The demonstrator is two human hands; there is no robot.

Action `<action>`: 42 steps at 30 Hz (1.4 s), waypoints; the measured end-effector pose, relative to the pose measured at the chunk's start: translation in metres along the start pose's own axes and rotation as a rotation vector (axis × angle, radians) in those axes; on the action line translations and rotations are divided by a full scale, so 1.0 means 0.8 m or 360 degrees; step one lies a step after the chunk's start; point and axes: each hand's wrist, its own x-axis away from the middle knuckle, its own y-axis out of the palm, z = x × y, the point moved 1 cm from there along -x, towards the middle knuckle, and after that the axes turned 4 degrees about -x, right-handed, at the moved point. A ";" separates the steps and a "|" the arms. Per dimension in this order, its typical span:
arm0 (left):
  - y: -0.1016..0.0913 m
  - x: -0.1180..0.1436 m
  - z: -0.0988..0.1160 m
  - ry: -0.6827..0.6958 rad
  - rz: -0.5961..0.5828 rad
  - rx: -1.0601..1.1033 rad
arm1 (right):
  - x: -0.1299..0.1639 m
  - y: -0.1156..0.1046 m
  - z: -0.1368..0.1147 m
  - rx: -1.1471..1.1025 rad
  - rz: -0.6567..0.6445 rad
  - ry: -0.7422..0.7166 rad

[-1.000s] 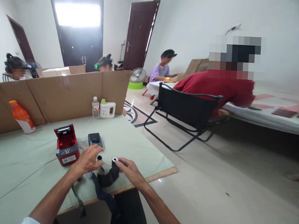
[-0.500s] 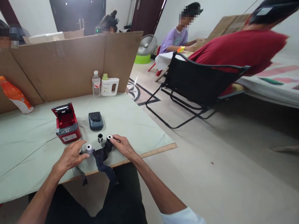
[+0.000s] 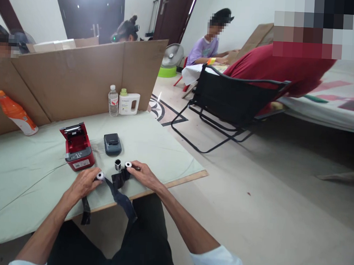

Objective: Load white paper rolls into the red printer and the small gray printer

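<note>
Head view: both hands [image 3: 87,181] grip ribbon rolls [image 3: 100,176].

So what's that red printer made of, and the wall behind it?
The red printer looks like hard plastic: smooth, slightly glossy moulded shell, grey front panel. The wall is brown cardboard: matte, with fold creases. The black strip by both hands looks like thin dark film, though that is uncertain.

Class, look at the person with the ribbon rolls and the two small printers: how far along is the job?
Done: the red printer stands with its lid open. In hand: the left hand holds one white-cored roll, the right hand another, black ribbon trailing between them over the table edge. Left: no roll sits in the printer; a third spool and the dark printer lie untouched.
</note>
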 end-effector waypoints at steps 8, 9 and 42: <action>-0.009 0.011 -0.017 0.0058 -0.0018 -0.0083 | -0.005 -0.001 0.000 0.0028 0.0005 0.0023; -0.008 0.011 -0.015 0.0073 -0.0031 -0.0081 | -0.004 -0.003 -0.001 0.0023 0.0003 0.0024; -0.028 0.006 -0.020 -0.0172 -0.0088 -0.0072 | 0.010 -0.030 -0.023 0.0160 -0.0050 -0.0033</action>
